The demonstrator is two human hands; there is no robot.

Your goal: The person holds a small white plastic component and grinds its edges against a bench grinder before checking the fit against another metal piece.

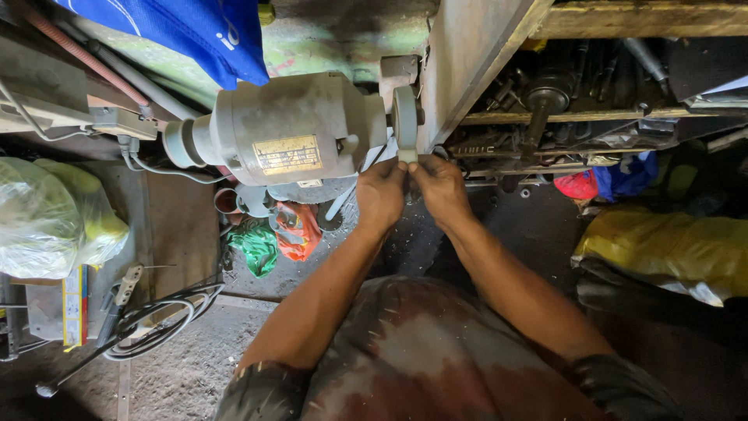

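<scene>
Flanking grinder [288,136]: plastic bags [54,214], shelf [592,117].

Two bare hands, the left hand [379,193] and the right hand [441,187], meet at one grey grinding wheel [404,117]. One bench grinder motor [284,129] sits behind it. One blue cloth [187,31] hangs at the top edge. Two yellow plastic bags show, one yellow bag [47,214] at the left edge and another yellow bag [670,249] at the right. One green rag [255,245] and one orange rag [296,230] lie on the floor. One coiled black cable [152,323] lies lower left.
</scene>
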